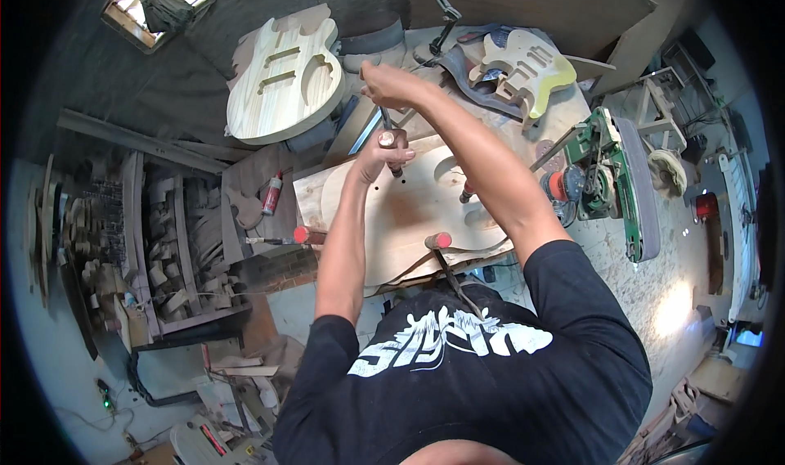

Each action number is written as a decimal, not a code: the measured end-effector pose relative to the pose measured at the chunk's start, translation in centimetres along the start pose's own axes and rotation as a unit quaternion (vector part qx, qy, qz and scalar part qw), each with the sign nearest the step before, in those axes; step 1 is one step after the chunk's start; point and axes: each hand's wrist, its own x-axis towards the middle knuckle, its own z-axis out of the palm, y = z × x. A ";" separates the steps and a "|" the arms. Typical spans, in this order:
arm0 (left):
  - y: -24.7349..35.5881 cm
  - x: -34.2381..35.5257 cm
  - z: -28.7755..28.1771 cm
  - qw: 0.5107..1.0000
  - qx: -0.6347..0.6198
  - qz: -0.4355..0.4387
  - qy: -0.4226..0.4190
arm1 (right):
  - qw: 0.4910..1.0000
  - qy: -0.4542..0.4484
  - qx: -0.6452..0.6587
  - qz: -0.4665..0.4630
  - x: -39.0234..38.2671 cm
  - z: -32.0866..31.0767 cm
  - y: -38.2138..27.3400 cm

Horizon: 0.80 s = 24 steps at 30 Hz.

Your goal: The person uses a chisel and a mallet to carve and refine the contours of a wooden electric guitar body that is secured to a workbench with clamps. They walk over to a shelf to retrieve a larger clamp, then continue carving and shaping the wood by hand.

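We have the pale guitar body blank [392, 211] clamped flat on the bench [572, 244], outline and some cavities already cut, while our left hand [378, 152] wraps the chisel [391, 150] and our right hand [391, 85] closes on its top, carving unfinished.

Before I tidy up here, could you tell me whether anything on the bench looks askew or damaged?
Nothing stands out. The wooden guitar body lies flat, held by red-handled clamps, and both hands grip a hand tool over it.
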 end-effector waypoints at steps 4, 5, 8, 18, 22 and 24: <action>-1.0 -0.2 2.2 0.986 0.082 0.061 0.131 | 1.000 0.008 -0.011 0.000 -0.1 0.3 0.7; -1.2 -0.2 4.9 0.987 0.082 0.059 0.124 | 1.000 0.013 -0.011 0.002 -0.2 0.4 1.4; -3.3 0.2 9.5 0.803 0.106 0.252 0.530 | 1.000 0.016 0.000 0.001 0.1 0.8 0.7; -0.4 0.1 0.1 1.000 -0.003 0.028 0.010 | 0.999 0.004 0.011 0.039 0.6 0.8 0.3; -3.8 0.2 5.5 0.894 0.139 0.173 0.389 | 0.999 0.020 0.009 0.048 0.7 0.4 0.8; -5.3 0.9 9.1 0.774 0.183 0.216 0.566 | 0.999 0.016 0.016 0.047 0.1 0.7 0.8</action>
